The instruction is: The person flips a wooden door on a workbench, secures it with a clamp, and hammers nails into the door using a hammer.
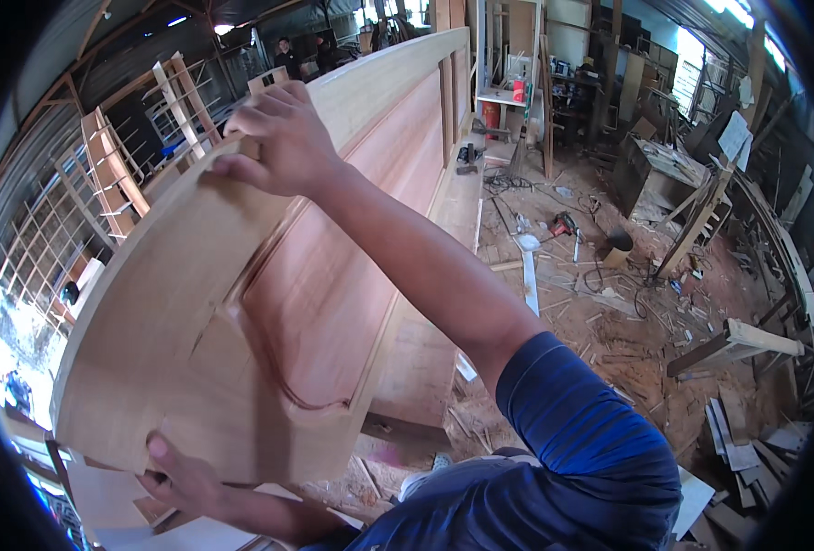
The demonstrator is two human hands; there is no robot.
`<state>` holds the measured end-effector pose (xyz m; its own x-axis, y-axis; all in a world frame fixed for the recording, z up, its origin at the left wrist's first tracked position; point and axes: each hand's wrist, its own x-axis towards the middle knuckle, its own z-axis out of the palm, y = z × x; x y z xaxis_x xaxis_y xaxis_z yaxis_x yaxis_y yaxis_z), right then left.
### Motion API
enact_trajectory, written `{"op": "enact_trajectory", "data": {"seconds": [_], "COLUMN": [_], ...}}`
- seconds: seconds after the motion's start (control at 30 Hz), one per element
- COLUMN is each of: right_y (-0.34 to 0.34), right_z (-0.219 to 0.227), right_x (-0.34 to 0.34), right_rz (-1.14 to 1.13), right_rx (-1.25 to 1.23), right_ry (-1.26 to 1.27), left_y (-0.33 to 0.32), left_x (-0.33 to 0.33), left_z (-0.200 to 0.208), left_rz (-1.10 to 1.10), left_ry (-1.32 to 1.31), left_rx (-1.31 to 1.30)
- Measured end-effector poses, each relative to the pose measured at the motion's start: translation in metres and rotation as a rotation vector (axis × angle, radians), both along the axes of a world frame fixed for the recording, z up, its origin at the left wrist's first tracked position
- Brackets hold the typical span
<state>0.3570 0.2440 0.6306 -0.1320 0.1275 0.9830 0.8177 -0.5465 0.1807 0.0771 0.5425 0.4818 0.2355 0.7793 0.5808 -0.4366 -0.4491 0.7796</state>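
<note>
A large pale wooden door with reddish recessed panels stands tilted on its long edge and stretches away in front of me. Over its upper edge, near the closest corner, my right hand is closed, the thumb on the near face and the other fingers partly hidden. Lower down, my left hand grips the door's near end with its thumb against the face; its other fingers are mostly hidden. Moulding curves around the nearest panel, and a dark crack-like mark shows on the pale wood beside it.
Under the door runs a wooden support. Wood scraps, cords and a red power tool litter the floor to the right. Farther right are a wooden workbench, a wooden trestle and stacked offcuts. A person is in the background.
</note>
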Motion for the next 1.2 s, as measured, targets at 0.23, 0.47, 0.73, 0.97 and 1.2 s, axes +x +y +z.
{"op": "enact_trajectory", "data": {"seconds": [0.23,0.47,0.73,0.97,1.2], "right_y": [-0.083,-0.082,-0.166,-0.336,-0.492], "right_z": [-0.017,-0.023,-0.036,-0.084,-0.142], "right_x": [0.068,0.087,0.129,0.243,0.358], "right_rz": [0.007,0.243,0.321,-0.006,0.023], "right_rx": [-0.006,0.023,-0.176,-0.076,-0.074], "right_ry": [0.014,0.051,0.147,0.208,0.506], "left_y": [0.019,-0.076,-0.270,-0.310,-0.238], "left_x": [0.001,0.010,0.185,0.312,0.326], "left_z": [-0.019,0.028,0.096,0.121,0.112], "left_rz": [0.311,0.652,0.684,0.936,0.994], "left_ry": [0.170,0.084,0.204,0.487,0.439], "left_rx": [-0.086,0.307,1.174,1.166,0.942]}}
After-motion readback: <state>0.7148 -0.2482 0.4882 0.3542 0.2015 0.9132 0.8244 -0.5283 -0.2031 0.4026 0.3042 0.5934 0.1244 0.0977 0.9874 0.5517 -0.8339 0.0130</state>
